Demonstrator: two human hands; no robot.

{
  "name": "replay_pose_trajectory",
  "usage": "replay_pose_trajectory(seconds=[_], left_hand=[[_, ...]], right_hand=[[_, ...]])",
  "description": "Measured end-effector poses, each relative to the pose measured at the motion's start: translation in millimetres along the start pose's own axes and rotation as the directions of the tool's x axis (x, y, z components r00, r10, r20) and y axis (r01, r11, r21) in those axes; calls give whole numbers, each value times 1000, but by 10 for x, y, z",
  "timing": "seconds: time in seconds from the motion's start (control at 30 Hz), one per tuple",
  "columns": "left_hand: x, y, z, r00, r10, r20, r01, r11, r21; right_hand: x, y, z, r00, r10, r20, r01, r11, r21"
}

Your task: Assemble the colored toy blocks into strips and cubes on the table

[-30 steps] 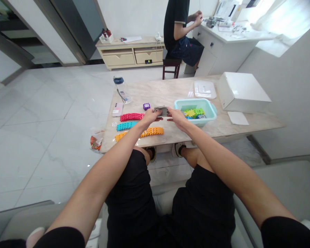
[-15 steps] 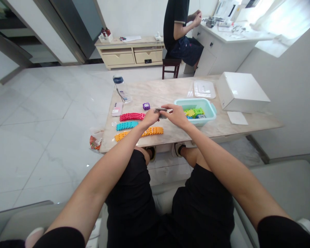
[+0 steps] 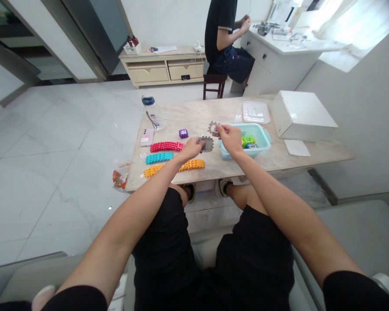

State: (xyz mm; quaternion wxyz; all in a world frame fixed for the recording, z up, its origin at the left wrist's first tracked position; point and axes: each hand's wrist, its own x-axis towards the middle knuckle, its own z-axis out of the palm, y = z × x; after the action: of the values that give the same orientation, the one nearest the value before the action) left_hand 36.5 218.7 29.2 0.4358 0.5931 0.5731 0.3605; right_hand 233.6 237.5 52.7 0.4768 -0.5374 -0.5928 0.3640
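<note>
My left hand (image 3: pixel 192 148) is closed on grey square building pieces (image 3: pixel 208 144) with notched edges; how many are stacked there I cannot tell. Pinched in my right hand (image 3: pixel 231 137) is a grey notched ring piece (image 3: pixel 213 128) with an open middle, held apart from the others and slightly farther back. Left of my hands lie a red row (image 3: pixel 165 146), a teal row (image 3: pixel 159 157) and an orange row (image 3: pixel 194 164) of interlocking pieces. A purple block (image 3: pixel 183 133) sits behind the red row. Beyond my right hand, a light-blue tub (image 3: pixel 264 138) contains green and blue pieces.
A water bottle (image 3: pixel 154 114) and a phone (image 3: pixel 147 137) stand and lie at the table's left. Farther right are a clear lid (image 3: pixel 256 112), a white box (image 3: pixel 306 114) and white paper (image 3: pixel 297 147). Another person (image 3: pixel 225 43) sits at a desk behind the table.
My hands have moved apart. The grey ring piece in my right hand has come away from the pieces in my left hand, going right and slightly back.
</note>
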Motion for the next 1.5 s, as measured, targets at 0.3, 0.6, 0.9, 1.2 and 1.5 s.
replay_pose_trajectory(seconds=[0.3,0.6,0.9,1.2,1.5], left_hand=[[-2,61,-28,991,102,-82,-101,995,12],[5,54,-32,993,68,-97,-66,998,24],[-3,84,-52,985,144,-95,-125,975,183],[-57,144,-69,984,161,-73,-131,941,311],[-138,156,-55,994,98,-40,-73,913,402]], right_hand=[[-70,149,46,979,133,153,-144,987,65],[-107,24,118,924,190,332,-235,967,101],[-159,88,261,916,182,358,-238,964,119],[-90,177,266,938,113,329,-145,987,74],[-142,256,263,920,135,368,-167,984,56]])
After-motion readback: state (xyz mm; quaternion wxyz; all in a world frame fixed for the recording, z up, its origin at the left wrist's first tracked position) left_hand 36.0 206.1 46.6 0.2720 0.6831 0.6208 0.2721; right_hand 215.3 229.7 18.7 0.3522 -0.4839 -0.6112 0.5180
